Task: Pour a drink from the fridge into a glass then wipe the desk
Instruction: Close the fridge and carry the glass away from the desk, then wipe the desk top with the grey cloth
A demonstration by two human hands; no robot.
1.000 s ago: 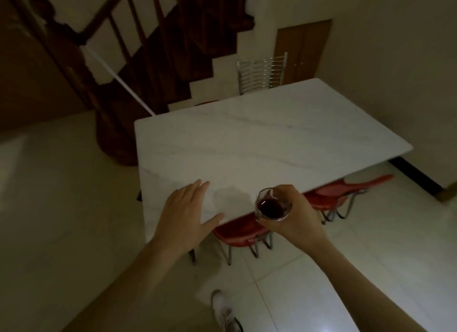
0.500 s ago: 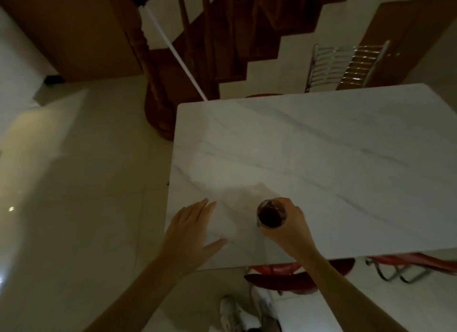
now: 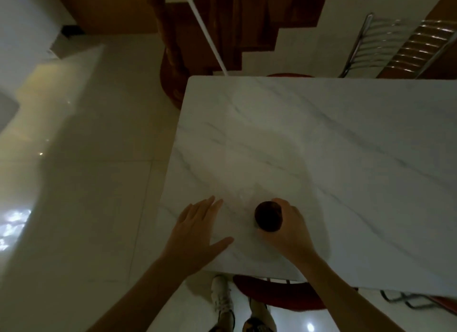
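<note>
A small glass (image 3: 268,217) filled with a dark red drink stands over the near left part of the white marble table (image 3: 333,143). My right hand (image 3: 289,229) is wrapped around its right side. Whether the glass rests on the tabletop or hangs just above it cannot be told. My left hand (image 3: 197,229) lies flat on the table a little to the left of the glass, fingers spread, holding nothing.
A red chair (image 3: 279,296) is tucked under the near table edge, and my feet (image 3: 222,302) stand beside it. A chrome slatted chair back (image 3: 400,47) stands at the far side. A wooden staircase with a newel post (image 3: 170,59) rises beyond the table's far left corner.
I have stepped up to the table. My right hand has carried the glass from beyond the near edge to over the tabletop. The left hand stays flat on the table.
</note>
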